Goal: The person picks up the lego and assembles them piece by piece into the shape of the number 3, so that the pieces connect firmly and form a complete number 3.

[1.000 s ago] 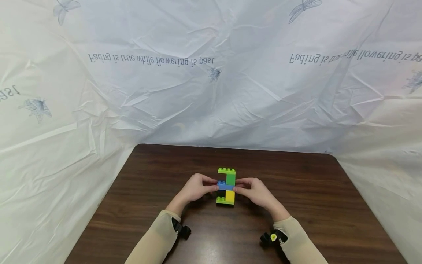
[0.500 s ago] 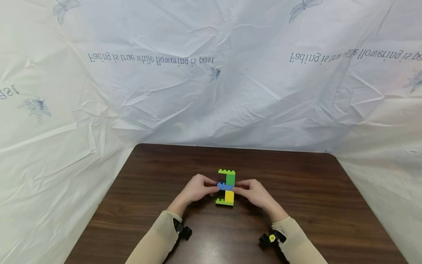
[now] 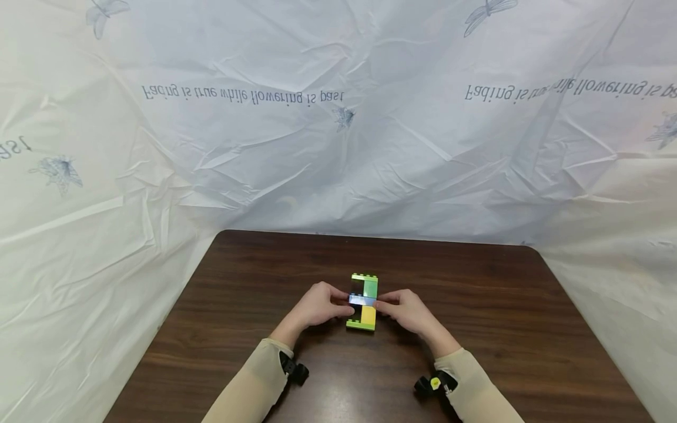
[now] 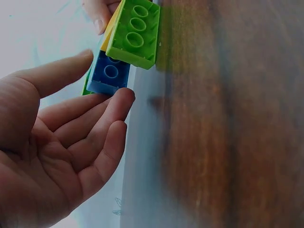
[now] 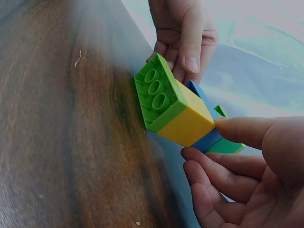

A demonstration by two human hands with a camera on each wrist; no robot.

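Note:
A stack of toy building bricks point(image 3: 368, 315) is held between both hands over the middle of the table. From top to bottom it has a lime plate point(image 3: 365, 278), a green brick point(image 3: 371, 288), a blue brick point(image 3: 358, 300), a yellow brick point(image 5: 187, 116) and a lime plate point(image 4: 135, 35) whose hollow underside faces the wrist cameras. My right hand point(image 3: 415, 311) pinches the stack's right side near the blue brick. At the blue brick's left end is my left hand point(image 3: 316, 305); its fingers touch the brick, while its thumb point(image 4: 71, 71) stands a little apart.
The dark wooden table point(image 3: 238, 270) has rounded far corners. A pale printed sheet point(image 3: 338, 164) hangs behind it and along its sides. Black wrist cameras point(image 3: 298, 373) sit below both sleeves point(image 3: 248, 382).
The stack has tilted, and its front now catches the light. My left thumb has slid down, off the face of the blue brick. My right hand keeps its pinch and has lowered slightly.

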